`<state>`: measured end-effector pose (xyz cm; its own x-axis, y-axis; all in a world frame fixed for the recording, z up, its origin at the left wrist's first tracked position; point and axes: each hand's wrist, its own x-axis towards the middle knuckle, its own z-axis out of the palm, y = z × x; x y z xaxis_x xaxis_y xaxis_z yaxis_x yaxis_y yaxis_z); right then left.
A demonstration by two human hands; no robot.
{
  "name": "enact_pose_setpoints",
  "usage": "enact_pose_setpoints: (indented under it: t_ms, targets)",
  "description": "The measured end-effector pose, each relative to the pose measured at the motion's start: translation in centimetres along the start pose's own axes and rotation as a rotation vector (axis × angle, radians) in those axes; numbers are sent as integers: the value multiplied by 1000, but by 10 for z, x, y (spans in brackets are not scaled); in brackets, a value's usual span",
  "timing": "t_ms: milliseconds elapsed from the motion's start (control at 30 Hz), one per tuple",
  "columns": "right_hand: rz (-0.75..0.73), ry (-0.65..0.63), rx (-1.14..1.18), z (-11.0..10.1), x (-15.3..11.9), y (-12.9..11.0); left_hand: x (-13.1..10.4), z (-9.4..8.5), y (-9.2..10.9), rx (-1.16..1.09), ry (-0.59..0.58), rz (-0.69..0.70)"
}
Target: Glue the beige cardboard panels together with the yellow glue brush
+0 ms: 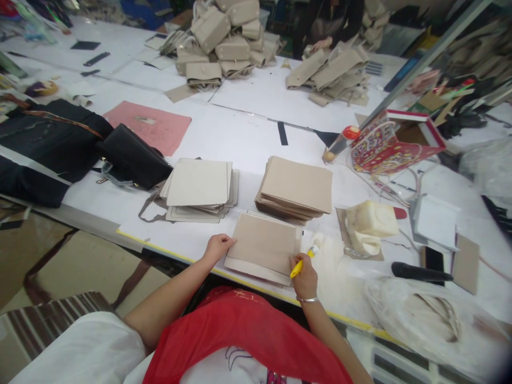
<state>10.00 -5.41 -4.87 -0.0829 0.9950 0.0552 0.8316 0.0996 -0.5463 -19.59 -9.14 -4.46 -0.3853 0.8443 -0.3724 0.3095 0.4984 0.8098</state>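
Beige panel (264, 240) lies between the hands; left hand (219, 246) pinches its edge, right hand (305, 276) grasps yellow brush (296, 268), forearms (172, 300) slanting inward.

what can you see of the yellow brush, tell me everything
The brush has a yellow handle, plastic by its look, and a pale head whose bristles are too blurred to make out. The right hand grips it mid-handle, with yellow showing on both sides of the fingers. It slants, head up and to the right in the picture, by the right edge of the beige panel. Whether the head touches the table is unclear.
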Motion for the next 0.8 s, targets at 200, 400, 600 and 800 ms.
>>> enact_pose_setpoints:
  t_ms: [200,400,600,800]
  targets:
    - [35,-40,5,-5,1,-7,2,1,-1,11,-15,-23]
    - [46,-110,-75,-11,4,-12,0,1,3,35,-33,-66]
    - [60,-123,-113,-11,6,-11,0,3,3,36,-50,-90]
    - [71,-137,-124,-11,8,-13,-2,3,7,48,-39,-112]
